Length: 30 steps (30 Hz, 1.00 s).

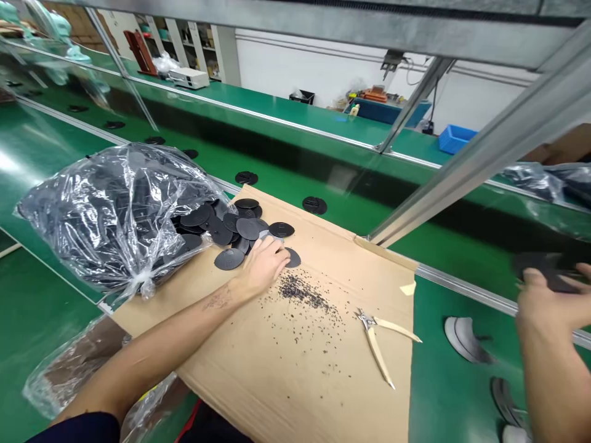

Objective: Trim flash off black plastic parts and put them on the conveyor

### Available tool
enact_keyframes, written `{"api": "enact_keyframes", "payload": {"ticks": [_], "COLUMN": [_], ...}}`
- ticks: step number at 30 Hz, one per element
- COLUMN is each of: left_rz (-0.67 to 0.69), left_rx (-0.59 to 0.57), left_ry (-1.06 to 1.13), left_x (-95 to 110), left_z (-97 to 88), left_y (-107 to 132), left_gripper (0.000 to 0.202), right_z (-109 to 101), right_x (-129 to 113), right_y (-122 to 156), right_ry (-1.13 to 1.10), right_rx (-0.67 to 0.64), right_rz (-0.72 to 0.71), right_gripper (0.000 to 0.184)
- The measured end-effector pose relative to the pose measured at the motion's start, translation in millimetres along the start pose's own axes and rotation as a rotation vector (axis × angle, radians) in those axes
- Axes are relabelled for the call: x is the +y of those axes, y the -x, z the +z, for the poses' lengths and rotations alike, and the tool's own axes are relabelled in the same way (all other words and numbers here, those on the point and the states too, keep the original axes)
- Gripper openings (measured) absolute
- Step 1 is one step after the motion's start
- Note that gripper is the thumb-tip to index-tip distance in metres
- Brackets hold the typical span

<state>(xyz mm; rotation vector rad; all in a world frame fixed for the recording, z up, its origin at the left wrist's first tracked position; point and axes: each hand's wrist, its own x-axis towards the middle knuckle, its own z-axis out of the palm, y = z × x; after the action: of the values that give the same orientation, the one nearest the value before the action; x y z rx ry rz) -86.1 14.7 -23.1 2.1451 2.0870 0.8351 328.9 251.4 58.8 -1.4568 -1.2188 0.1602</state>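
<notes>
My left hand (264,266) reaches across the cardboard sheet (295,357) to a pile of black plastic discs (240,227) spilling from a clear plastic bag (115,212). Its fingers are curled over one disc (292,257) at the pile's near edge. My right hand (549,301) is at the far right over the green belt, closed on a dark flat part (547,267) that is blurred.
Cream-handled cutters (379,335) lie on the cardboard beside a scatter of black trimmings (305,295). Single discs (314,205) sit on the green conveyor (323,178) behind. A metal rail (466,175) slants overhead. Grey curved parts (464,338) lie at the right. A blue bin (456,138) stands far back.
</notes>
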Motion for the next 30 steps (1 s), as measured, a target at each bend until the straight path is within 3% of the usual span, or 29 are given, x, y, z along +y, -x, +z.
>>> {"api": "enact_keyframes", "payload": {"ticks": [2,5,7,9,13,15,18,21,23,30], "left_rz": [-0.031,-0.07,-0.071,-0.089,-0.136,-0.25,-0.512,-0.625,-0.62,-0.318], "left_rx": [-0.011,-0.01,-0.002,-0.003,-0.075,-0.14,-0.199,-0.234,-0.249,-0.176], "left_ry": [0.123,0.298,0.375,0.528,0.898,1.261,1.768,1.799,1.756,1.331], "left_x": [1.3,2.6,3.4,5.9,21.9,34.6,52.4,62.4,65.0,72.8], "left_z": [-0.1,-1.8,-4.7,-8.8,-16.8,-18.3,-16.5,-11.1,-6.0,11.9], "left_y": [1.3,2.1,1.7,1.0,1.3,2.2,1.5,-1.9,-2.6,24.9], "left_gripper": [0.014,0.014,0.014,0.015,0.027,0.025,0.024,0.03,0.039,0.036], "right_z": [-16.5,-41.1,-53.1,-59.3,-57.9,-54.5,-51.2,-52.6,-55.7,-63.6], "right_x": [-18.6,-47.2,-61.2,-70.3,-80.2,-82.8,-83.0,-78.8,-75.1,-71.1], "right_y": [22.0,72.0,112.9,154.7,222.5,243.4,258.9,261.6,261.1,273.0], "right_ry": [-0.044,-0.192,-0.264,-0.315,-0.418,-0.434,-0.473,-0.49,-0.489,-0.556], "right_rx": [0.073,-0.085,-0.194,-0.365,-0.739,-0.808,-0.859,-0.916,-0.928,-0.979], "right_rz": [0.096,-0.033,-0.073,-0.016,0.063,0.068,0.122,0.177,0.178,0.221], "right_gripper": [0.087,0.098,0.089,0.079,0.056,0.043,0.041,0.045,0.045,0.041]}}
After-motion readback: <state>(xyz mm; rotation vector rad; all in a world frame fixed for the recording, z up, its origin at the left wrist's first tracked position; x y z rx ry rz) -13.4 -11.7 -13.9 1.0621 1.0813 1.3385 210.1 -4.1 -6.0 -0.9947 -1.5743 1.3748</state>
